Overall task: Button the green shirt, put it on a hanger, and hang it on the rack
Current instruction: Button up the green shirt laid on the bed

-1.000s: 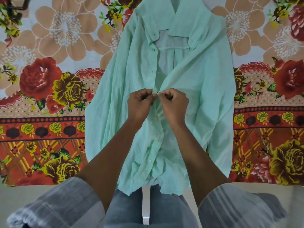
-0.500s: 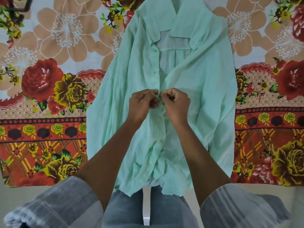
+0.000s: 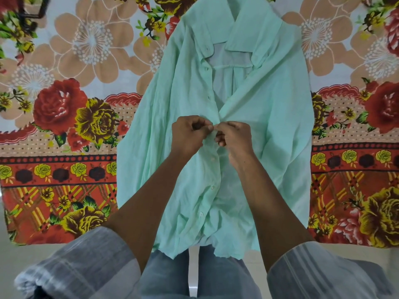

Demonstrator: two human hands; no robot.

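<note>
The pale green shirt (image 3: 265,126) lies face up on the flowered bedsheet (image 3: 64,117), collar at the far end and hem hanging over the near edge. Its front is joined below my hands, where three white buttons show, and gapes open above them up to the collar. My left hand (image 3: 189,137) pinches the left placket edge at mid-chest. My right hand (image 3: 234,140) pinches the right placket edge against it, fingertips touching over a button. No hanger or rack is in view.
The bedsheet covers the whole surface to both sides of the shirt. A dark frame (image 3: 32,11) shows at the far left corner. My grey trousers (image 3: 172,275) and striped sleeves fill the near edge, with pale floor between.
Both hands have stayed at the same mid-chest button and shifted slightly. The right hand's fingers have moved a little lower on the placket.
</note>
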